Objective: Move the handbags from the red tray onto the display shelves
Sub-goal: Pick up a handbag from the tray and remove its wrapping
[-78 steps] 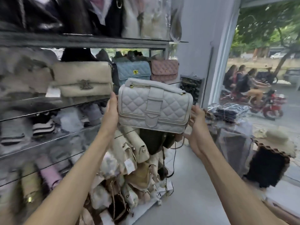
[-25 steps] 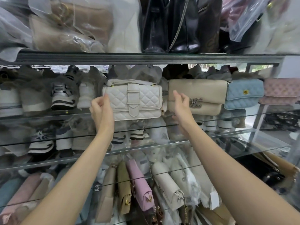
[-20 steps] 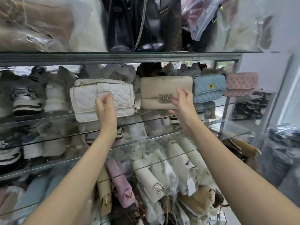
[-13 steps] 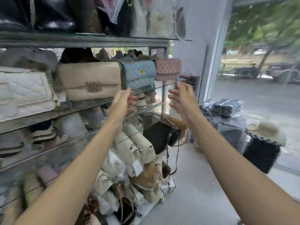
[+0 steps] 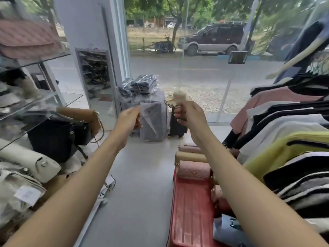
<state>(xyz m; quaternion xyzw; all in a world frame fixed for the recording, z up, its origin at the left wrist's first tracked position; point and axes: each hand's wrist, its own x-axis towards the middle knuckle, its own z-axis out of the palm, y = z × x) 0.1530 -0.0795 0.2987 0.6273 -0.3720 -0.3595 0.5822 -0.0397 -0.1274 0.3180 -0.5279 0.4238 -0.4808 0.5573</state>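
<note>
Hovering out ahead, both hands hold nothing: left hand point(image 5: 130, 118) and right hand point(image 5: 190, 116) are near each other but apart, fingers loosely curled. Red tray point(image 5: 191, 211) sits low at right, under the right forearm, beside hanging clothes point(image 5: 284, 132). In it lie a beige handbag point(image 5: 191, 156) and pink handbag point(image 5: 194, 171) at the far end, and a blue handbag point(image 5: 227, 234) at the near end. Glass display shelves point(image 5: 58, 102) stand at left w/ a quilted pink bag point(image 5: 26, 40) up top.
</note>
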